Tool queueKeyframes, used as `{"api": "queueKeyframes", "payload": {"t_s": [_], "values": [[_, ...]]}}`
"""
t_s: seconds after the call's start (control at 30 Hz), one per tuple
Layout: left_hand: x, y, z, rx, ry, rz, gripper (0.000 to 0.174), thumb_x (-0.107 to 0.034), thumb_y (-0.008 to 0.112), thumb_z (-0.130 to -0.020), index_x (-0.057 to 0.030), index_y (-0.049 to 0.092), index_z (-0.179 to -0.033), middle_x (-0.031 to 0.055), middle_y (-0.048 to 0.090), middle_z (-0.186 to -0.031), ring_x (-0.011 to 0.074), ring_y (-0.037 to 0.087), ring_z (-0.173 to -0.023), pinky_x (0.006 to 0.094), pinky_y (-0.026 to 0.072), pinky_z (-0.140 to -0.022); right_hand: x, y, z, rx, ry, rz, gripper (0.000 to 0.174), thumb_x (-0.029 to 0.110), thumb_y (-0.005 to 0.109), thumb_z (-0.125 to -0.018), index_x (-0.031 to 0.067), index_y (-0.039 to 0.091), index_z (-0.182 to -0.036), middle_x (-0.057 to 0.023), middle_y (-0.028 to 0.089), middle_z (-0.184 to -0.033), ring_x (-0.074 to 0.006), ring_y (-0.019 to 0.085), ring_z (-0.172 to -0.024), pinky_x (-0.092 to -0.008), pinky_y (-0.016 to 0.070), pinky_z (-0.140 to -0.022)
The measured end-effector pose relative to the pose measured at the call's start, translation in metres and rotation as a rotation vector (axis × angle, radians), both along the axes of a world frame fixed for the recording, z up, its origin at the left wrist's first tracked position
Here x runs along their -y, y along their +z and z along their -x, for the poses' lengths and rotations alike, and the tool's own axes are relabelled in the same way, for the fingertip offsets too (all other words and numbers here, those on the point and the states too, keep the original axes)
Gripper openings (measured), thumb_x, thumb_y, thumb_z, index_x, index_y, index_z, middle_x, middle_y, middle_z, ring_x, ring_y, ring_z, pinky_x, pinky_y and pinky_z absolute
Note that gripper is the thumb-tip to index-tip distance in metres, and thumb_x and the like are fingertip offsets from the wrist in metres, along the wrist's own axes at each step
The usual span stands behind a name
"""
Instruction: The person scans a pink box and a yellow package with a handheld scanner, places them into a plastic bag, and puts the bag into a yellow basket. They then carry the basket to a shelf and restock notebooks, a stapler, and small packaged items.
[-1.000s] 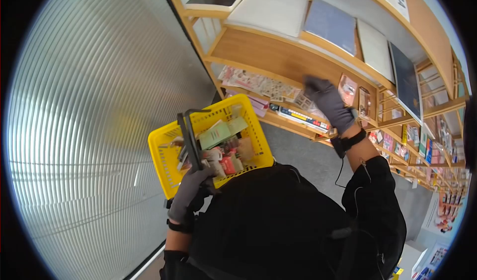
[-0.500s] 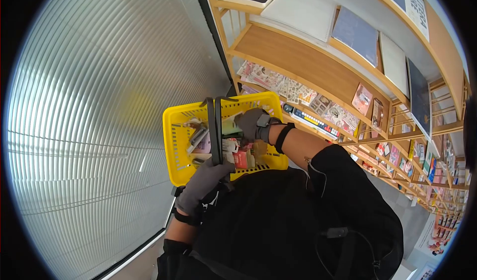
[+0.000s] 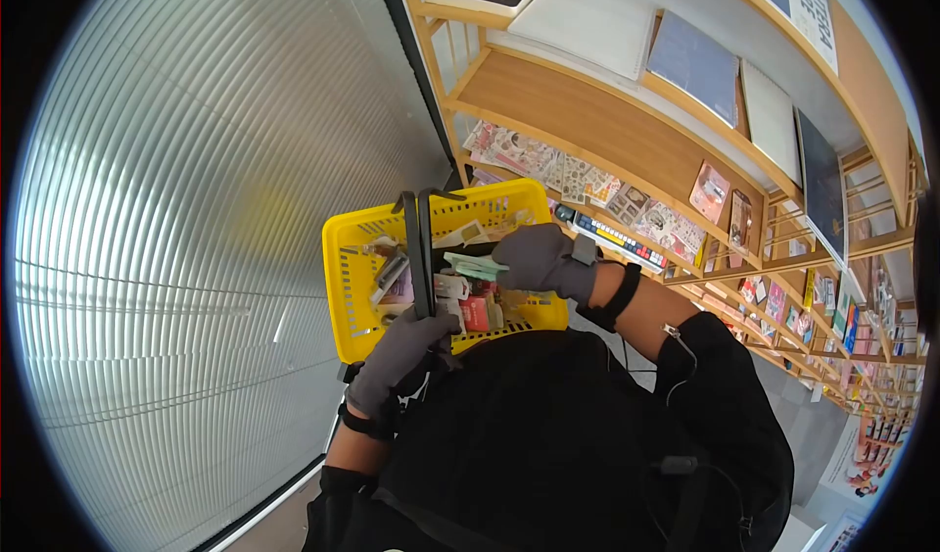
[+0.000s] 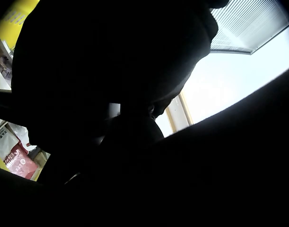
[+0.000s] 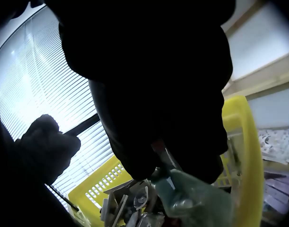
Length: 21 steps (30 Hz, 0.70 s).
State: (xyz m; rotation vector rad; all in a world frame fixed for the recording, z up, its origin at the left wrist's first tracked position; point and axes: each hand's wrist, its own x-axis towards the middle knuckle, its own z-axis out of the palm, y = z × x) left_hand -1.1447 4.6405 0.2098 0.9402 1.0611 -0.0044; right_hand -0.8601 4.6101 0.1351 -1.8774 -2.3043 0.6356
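The yellow basket [image 3: 338,288] hangs in front of the body, filled with small packets and boxes. My left hand [image 3: 397,361], in a grey glove, grips its black handle [image 3: 417,258]. Over the basket's right part, my gloved right hand [image 3: 548,261] pinches a pale green packet [image 3: 474,265]. That packet [image 5: 194,198] shows below the dark fingers of the right hand [image 5: 158,85] in the right wrist view. A red packet [image 3: 476,313] lies beneath it. The left hand [image 4: 116,56] is a dark shape in the left wrist view.
A ribbed translucent panel [image 3: 215,199] stands along the left. Wooden shelves [image 3: 607,121] curve across the top and right, carrying large pads, sticker sheets [image 3: 578,178] and small packages. Grey floor [image 3: 793,395] shows at the lower right.
My right hand has come from the shelf down into the basket, then drawn back slightly right, with the green packet tilted in its fingers. My left hand has stayed on the handle.
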Motion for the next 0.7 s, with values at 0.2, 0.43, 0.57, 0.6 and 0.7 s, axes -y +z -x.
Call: {"api": "queueKeyframes", "payload": {"t_s": [0.2,0.43,0.57,0.6,0.7], "values": [[0.002,-0.012,0.001,-0.030,-0.090,-0.159,0.021,-0.023,0.066,-0.102,-0.0020,0.066,-0.106,0.0096,0.069,-0.077,0.0234,0.074,-0.066,0.0340,0.0597,-0.063,-0.003,0.020,-0.009,0.004,-0.112,0.286,0.035,0.040,0.069,-0.085,0.0137,0.081,-0.104,-0.0138,0.076,-0.095,-0.0356,0.075,-0.092,-0.0516,0.0575,-0.081],[0.004,-0.014,0.006,-0.006,-0.070,-0.154,0.027,-0.031,0.073,-0.100,-0.0046,0.072,-0.103,0.0022,0.069,-0.085,0.0123,0.067,-0.078,0.0283,0.0530,-0.074,-0.010,-0.029,-0.026,0.058,-0.220,-0.001,0.036,0.036,0.071,-0.084,0.0120,0.081,-0.109,-0.0167,0.076,-0.097,-0.0375,0.074,-0.092,-0.0519,0.0578,-0.080],[0.005,-0.014,0.008,0.002,-0.058,-0.137,0.028,-0.031,0.073,-0.100,-0.0039,0.072,-0.103,0.0023,0.070,-0.085,0.0121,0.067,-0.078,0.0287,0.0533,-0.073,-0.014,-0.006,-0.009,0.097,-0.219,-0.040,0.042,0.035,0.072,-0.084,0.0103,0.078,-0.117,-0.0174,0.076,-0.098,-0.0378,0.074,-0.094,-0.0510,0.0584,-0.080],[0.006,-0.011,0.008,-0.013,-0.057,-0.139,0.028,-0.032,0.073,-0.100,-0.0038,0.072,-0.102,0.0024,0.069,-0.085,0.0121,0.067,-0.078,0.0287,0.0534,-0.073,-0.013,-0.006,-0.001,0.081,-0.151,-0.068,0.045,0.035,0.073,-0.084,0.0095,0.077,-0.121,-0.0177,0.075,-0.098,-0.0376,0.074,-0.095,-0.0507,0.0586,-0.079],[0.007,-0.008,0.006,-0.038,-0.056,-0.149,0.028,-0.032,0.073,-0.100,-0.0036,0.071,-0.101,0.0024,0.069,-0.085,0.0123,0.067,-0.078,0.0289,0.0535,-0.073,-0.012,-0.016,0.026,0.083,-0.072,-0.106,0.048,0.036,0.074,-0.084,0.0083,0.076,-0.123,-0.0179,0.075,-0.096,-0.0374,0.074,-0.094,-0.0508,0.0587,-0.077]]}}
